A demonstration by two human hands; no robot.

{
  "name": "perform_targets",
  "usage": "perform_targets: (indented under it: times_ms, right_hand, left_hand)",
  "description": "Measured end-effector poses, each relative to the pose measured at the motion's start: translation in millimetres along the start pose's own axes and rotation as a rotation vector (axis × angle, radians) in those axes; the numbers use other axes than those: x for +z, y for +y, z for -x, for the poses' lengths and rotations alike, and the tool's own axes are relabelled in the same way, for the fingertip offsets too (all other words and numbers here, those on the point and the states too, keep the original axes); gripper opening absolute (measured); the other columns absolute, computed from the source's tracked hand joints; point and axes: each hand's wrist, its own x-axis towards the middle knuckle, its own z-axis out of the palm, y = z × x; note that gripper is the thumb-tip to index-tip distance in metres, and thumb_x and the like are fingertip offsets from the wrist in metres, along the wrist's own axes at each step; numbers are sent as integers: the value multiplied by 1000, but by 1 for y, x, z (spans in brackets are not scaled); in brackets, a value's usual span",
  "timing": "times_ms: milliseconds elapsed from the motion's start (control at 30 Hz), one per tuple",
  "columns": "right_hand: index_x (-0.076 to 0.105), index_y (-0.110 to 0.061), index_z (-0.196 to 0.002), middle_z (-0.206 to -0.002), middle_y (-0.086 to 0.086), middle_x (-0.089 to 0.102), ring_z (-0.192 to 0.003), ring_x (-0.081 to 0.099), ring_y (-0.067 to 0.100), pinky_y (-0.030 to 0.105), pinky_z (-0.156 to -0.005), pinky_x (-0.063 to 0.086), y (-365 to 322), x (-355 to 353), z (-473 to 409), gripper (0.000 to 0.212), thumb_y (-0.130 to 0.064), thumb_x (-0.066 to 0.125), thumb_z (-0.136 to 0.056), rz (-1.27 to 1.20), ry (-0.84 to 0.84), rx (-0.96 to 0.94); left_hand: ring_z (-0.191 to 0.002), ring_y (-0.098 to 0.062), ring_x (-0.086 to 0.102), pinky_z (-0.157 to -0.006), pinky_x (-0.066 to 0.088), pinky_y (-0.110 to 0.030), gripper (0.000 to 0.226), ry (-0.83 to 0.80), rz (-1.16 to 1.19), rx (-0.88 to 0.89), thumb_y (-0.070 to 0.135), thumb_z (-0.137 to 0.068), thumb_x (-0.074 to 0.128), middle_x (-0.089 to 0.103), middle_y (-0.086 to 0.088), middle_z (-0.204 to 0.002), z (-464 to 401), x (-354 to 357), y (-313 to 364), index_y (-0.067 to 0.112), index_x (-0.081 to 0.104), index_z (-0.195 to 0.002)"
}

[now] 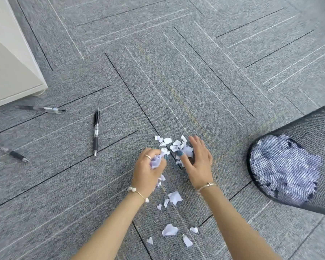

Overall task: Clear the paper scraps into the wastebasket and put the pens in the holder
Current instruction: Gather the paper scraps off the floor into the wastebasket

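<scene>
Paper scraps point(176, 146) left of the wastebasket point(289, 171): left hand point(148, 169) clutches some, right hand point(199, 162) open, raking; loose bits could slip out.

I knelt over a grey carpet floor point(176, 62) patterned with dark and pale lines. Torn paper scraps point(174, 197) lay scattered on it in front of me. Three pens rested to my left: one point(96, 132), another point(42, 109), a third point(8, 151). A mesh wastebasket point(296, 166) lay at my right, a white cabinet point(11, 62) far left.
</scene>
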Motion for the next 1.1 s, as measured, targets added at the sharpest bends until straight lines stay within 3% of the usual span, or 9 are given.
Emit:
perform_targets:
  times_ms: [167, 300, 367, 467, 600, 733, 833, 900, 1100]
  right_hand:
    - [9, -36, -139, -151, -11, 5, -138, -1, 9, 38, -111, -5, -25, 22, -15, 83, -70, 42, -72, 163, -146, -211]
    - [14, -32, -140, -151, -7, 11, -139, 3, 10, 35, -111, 0, -44, 38, -20, 91, -70, 51, -65, 147, -138, -310]
    - [19, -31, -139, -150, -7, 18, -139, 8, 12, 34, -110, 2, -45, 44, -24, 90, -70, 51, -65, 175, -110, -322]
    - [42, -28, -129, -139, -4, 40, -132, 27, 17, 40, -110, 20, -41, 50, -25, 68, -59, 55, -69, 137, -74, -370]
    - [64, -19, -104, -114, -1, 62, -111, 47, 13, 38, -100, 40, -35, 52, -17, 33, -34, 61, -75, -36, 16, -374]
    - [64, -19, -98, -104, -4, 65, -107, 49, 10, 31, -98, 40, -32, 51, 10, 28, -38, 54, -81, -90, -36, -407]
    - [59, -23, -108, -113, -6, 58, -115, 42, 10, 24, -105, 28, -27, 50, 31, 48, -58, 53, -75, -38, -119, -464]
    - [54, -27, -114, -118, -6, 53, -116, 39, 14, 28, -103, 27, -23, 54, 35, 56, -61, 57, -70, 102, -139, -516]
    - [56, -27, -95, -96, -6, 57, -95, 41, 12, 27, -82, 41, -23, 61, 33, 20, -37, 55, -78, 162, -54, -525]
  left_hand:
    - [-71, -11, 54, -57, 43, -20, 8, 99, 58, -44, 18, -81, 60, 58, -2, -89, -17, -28, -8, 21, 54, -86]
    - [-66, 8, 54, -56, 40, -5, 9, 150, 109, -72, 11, -82, 60, 53, 12, -81, -25, -43, -8, 15, 56, -89]
    - [-71, 8, 50, -60, 36, 1, 11, 191, 102, -88, 10, -81, 60, 55, 9, -83, -30, -47, -9, 13, 57, -91]
    - [-74, 1, 49, -58, 37, 0, 12, 199, 120, -117, 13, -81, 61, 57, -5, -91, -33, -50, -14, 20, 54, -89]
    - [-68, -1, 47, -53, 37, -7, 7, 182, 71, -87, 15, -81, 61, 56, -4, -85, -30, -47, -14, 17, 57, -87]
    - [-59, -16, 52, -48, 40, -22, 11, 132, 102, -89, 14, -81, 61, 52, 6, -71, -29, -43, -17, 22, 53, -82]
    - [-64, -9, 50, -54, 38, -7, 11, 143, 73, -69, 11, -80, 62, 52, 5, -76, -28, -44, -23, 19, 55, -81]
    - [-67, -4, 48, -57, 36, -4, 11, 148, 62, -73, 10, -80, 62, 53, 2, -80, -27, -44, -27, 18, 54, -81]
    - [-66, -12, 54, -53, 41, -11, 10, 142, 100, -129, 14, -81, 60, 55, -1, -83, -26, -42, -28, 21, 53, -83]
